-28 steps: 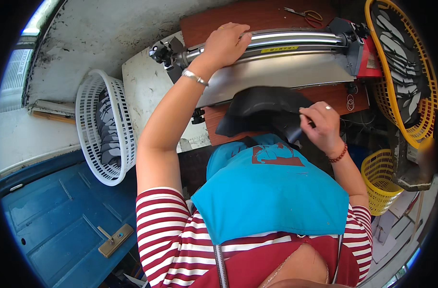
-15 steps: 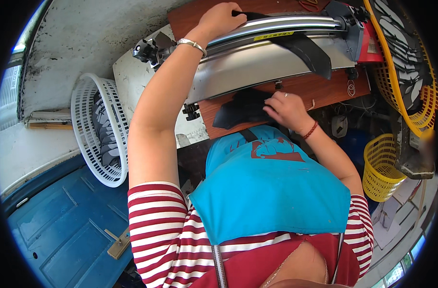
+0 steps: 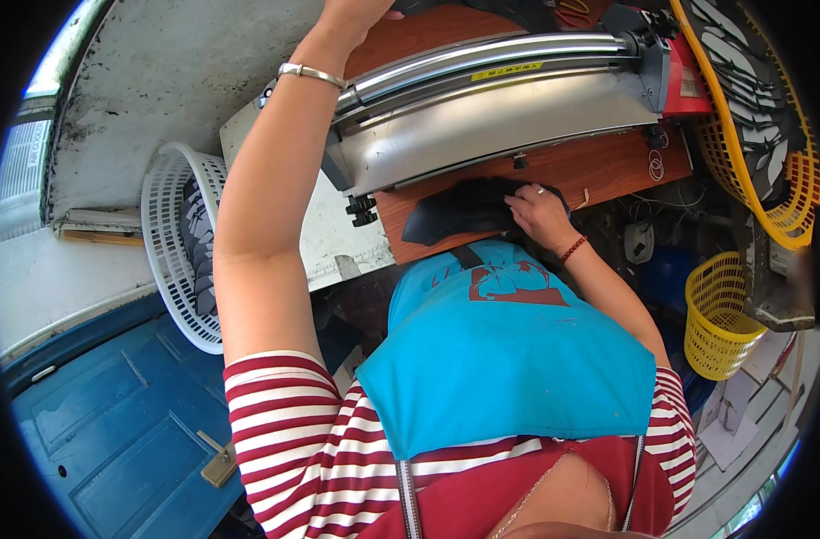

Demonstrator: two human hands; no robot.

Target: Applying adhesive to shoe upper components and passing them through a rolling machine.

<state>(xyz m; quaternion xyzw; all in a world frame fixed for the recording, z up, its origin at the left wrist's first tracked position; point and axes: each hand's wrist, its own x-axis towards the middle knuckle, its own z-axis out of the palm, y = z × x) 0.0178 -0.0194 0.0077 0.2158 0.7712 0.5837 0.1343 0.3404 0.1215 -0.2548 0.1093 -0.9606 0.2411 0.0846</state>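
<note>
A roller machine [image 3: 491, 67] with long shiny metal rollers and a sloping steel plate stands in front of me. On the brown board at its near side lie flat black curved pieces [image 3: 455, 211], soft-looking like leather or fabric. My right hand [image 3: 540, 216] is on their right end, fingers bent and closed on the edge. My left hand [image 3: 360, 11] reaches over the machine's left end to its far side. The picture's upper edge cuts it off and hides most of its fingers. Behind the rollers, more black material [image 3: 509, 9] lies close to that hand.
A white basket [image 3: 163, 242] with dark cut pieces stands at the left. At the upper right, a yellow basket [image 3: 729, 117] holds many similar pieces. Lower down is another yellow basket [image 3: 720, 314]. Red-handled scissors [image 3: 571, 13] lie behind the machine. A blue door [image 3: 131, 404] is at lower left.
My left hand has moved up and left, away from the rollers. The black piece that stuck out over the steel plate is gone from there. My right hand has shifted slightly right and down.
</note>
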